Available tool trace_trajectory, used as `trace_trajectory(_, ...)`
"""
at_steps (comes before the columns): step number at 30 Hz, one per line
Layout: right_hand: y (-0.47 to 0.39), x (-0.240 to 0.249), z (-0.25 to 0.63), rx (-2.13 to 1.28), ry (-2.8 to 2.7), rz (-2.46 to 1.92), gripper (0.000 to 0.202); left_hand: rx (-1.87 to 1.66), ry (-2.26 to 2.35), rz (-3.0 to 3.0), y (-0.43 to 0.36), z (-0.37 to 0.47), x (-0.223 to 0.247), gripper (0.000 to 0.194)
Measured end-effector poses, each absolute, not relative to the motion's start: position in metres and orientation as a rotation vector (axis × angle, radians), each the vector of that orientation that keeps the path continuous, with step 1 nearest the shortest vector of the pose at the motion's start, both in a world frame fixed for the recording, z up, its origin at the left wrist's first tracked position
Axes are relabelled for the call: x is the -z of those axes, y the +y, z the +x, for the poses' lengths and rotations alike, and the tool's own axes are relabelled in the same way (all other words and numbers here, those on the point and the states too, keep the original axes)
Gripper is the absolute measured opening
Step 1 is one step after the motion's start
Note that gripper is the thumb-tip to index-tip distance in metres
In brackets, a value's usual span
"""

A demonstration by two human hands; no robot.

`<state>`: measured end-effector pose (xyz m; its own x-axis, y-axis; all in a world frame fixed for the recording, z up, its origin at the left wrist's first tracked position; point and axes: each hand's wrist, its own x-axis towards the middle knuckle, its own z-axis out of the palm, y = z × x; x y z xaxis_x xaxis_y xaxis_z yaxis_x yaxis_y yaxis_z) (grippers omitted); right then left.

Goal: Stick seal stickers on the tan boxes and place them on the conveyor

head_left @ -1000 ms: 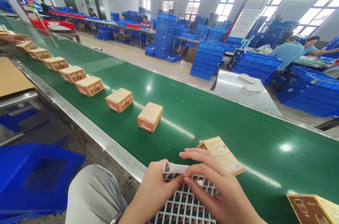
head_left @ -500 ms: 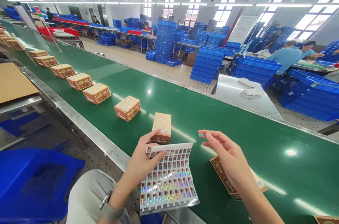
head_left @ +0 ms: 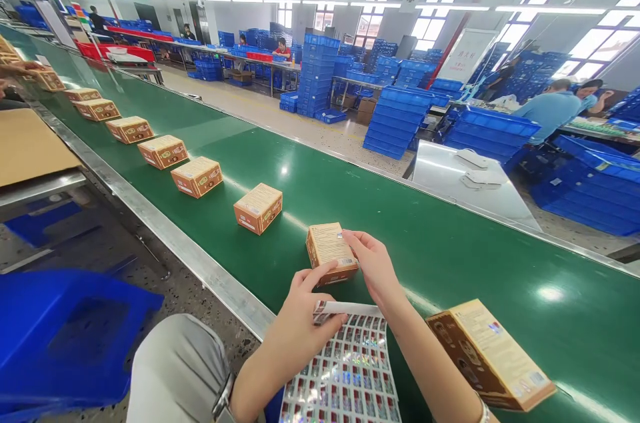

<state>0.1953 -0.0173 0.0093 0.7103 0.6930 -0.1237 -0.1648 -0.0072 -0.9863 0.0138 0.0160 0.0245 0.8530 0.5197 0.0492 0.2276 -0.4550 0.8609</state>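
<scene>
My left hand (head_left: 307, 326) pinches a sheet of shiny holographic stickers (head_left: 345, 369) between thumb and fingers. Its index finger reaches out onto the near part of a small brown and cream carton (head_left: 327, 246). At the carton's upper right edge, my right hand (head_left: 373, 263) has its fingertips together on a small holographic sticker (head_left: 340, 235), which lies against the top face. Whether the fingertips still grip it or only press it is hard to see. To the right, partly behind my right forearm, a similar carton (head_left: 500, 349) carries a shiny sticker on its top.
A green conveyor belt (head_left: 425, 229) runs diagonally, with several more cartons (head_left: 259, 207) in a line to the left. A metal rail (head_left: 200, 276) edges it. At lower left is a blue plastic bin (head_left: 65, 343). A co-worker's hand (head_left: 20, 69) is at far left.
My right hand has moved left with the sticker, onto the carton's top. The cartons have shifted right along the belt. My left hand and the sticker sheet have moved right and slightly down.
</scene>
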Motion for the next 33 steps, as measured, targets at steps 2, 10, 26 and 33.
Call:
trace_trajectory(2, -0.021, -0.009, 0.194, -0.695, -0.461, -1.450, 0.045, -0.369, 0.538, 2.025, 0.012, 0.015, -0.025, 0.021)
trace_trajectory(10, -0.037, -0.008, 0.194, -0.563, -0.534, -1.588, 0.043, -0.327, 0.503, 2.003, 0.000, 0.021, -0.027, 0.022)
trace_trajectory(26, -0.079, -0.037, 0.212, -0.215, -0.904, -1.864, 0.024, -0.429, 0.560, 1.880, -0.019, 0.018, -0.031, 0.026)
trace_trajectory(33, -0.113, -0.065, 0.153, -0.062, -1.696, -1.591, 0.017, -0.474, 0.611, 1.813, -0.019, 0.013, -0.037, 0.011)
